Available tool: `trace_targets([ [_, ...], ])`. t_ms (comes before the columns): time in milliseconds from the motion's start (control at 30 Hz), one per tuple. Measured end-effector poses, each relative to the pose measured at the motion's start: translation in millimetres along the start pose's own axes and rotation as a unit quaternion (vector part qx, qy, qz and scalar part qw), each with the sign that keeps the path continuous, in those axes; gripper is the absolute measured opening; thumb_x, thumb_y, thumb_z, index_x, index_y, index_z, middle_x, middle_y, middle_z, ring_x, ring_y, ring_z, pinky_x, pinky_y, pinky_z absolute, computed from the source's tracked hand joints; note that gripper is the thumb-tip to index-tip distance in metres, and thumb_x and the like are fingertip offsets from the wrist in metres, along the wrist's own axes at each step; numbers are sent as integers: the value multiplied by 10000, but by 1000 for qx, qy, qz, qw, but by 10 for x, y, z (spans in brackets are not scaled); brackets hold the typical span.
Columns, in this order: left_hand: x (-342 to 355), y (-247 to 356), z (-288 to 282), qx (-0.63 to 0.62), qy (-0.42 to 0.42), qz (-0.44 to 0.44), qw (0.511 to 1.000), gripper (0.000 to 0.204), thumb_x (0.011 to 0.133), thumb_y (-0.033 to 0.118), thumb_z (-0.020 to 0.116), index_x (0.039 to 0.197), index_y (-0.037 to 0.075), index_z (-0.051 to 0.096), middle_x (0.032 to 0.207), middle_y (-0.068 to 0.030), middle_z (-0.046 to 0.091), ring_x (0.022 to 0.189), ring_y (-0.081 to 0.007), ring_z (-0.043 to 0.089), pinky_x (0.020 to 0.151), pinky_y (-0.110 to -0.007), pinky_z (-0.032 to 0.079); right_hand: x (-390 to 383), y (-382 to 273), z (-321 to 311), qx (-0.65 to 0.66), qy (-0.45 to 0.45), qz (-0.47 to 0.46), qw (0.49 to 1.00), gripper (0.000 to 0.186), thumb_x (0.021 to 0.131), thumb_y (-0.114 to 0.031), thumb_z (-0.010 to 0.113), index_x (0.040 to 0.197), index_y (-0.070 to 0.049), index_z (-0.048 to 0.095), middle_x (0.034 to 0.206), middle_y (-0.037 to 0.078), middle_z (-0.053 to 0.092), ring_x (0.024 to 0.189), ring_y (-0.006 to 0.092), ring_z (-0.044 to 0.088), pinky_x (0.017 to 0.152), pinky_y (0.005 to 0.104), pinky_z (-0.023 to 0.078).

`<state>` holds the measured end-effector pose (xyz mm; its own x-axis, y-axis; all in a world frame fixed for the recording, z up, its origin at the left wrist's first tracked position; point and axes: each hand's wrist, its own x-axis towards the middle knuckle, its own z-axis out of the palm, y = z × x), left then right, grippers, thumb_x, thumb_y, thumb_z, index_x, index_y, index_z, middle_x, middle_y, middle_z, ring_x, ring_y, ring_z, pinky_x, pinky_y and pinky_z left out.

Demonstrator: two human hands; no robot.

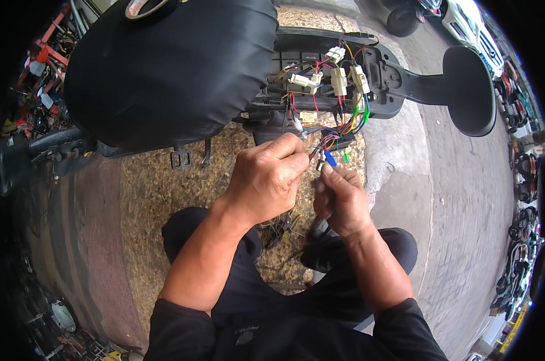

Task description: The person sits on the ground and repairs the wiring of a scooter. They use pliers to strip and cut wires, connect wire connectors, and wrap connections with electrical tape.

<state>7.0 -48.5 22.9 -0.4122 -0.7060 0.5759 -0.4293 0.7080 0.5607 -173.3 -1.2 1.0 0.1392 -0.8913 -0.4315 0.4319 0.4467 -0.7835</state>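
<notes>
A bundle of coloured wires point(335, 135) hangs over the near side of a black plastic tray, part of a vehicle with a black seat. My left hand point(271, 174) is closed in a pinch at the bundle's near end; a bit of red shows by its fingertips, and the rest is hidden behind the fingers. Close beside it, my right hand point(344, 195) pinches a small connector at the wire ends, its thumb on top. A blue connector point(330, 159) stands just above that thumb. Several white plug connectors point(339, 81) rest on the tray above both hands.
The black seat point(176, 72) fills the upper left, with a tape roll point(146, 7) on it. To the right, a black padded backrest point(471, 90) sticks out on an arm. Dark scraps point(279, 228) lie on the ground between my knees. Parked vehicles point(474, 30) stand beyond.
</notes>
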Motion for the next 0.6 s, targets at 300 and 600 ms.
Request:
trace_targets([
  [300,16,-15,-170,-47,-86,-78,992,147,715,-118,673,823,-24,642,869,-128,635,772,-282,659,665,-349,527,-49,368,51,-120,-5,-256,959,360,884,-2,684,1185,-34,490,839,40,569,646,101,554,586,237,484],
  [600,71,8,-268,-47,-176,-116,976,107,734,-73,686,821,-18,657,893,-141,646,811,-322,666,693,-381,529,-125,483,178,-218,52,-261,939,109,864,13,706,946,-5,636,791,73,626,689,136,622,630,287,506],
])
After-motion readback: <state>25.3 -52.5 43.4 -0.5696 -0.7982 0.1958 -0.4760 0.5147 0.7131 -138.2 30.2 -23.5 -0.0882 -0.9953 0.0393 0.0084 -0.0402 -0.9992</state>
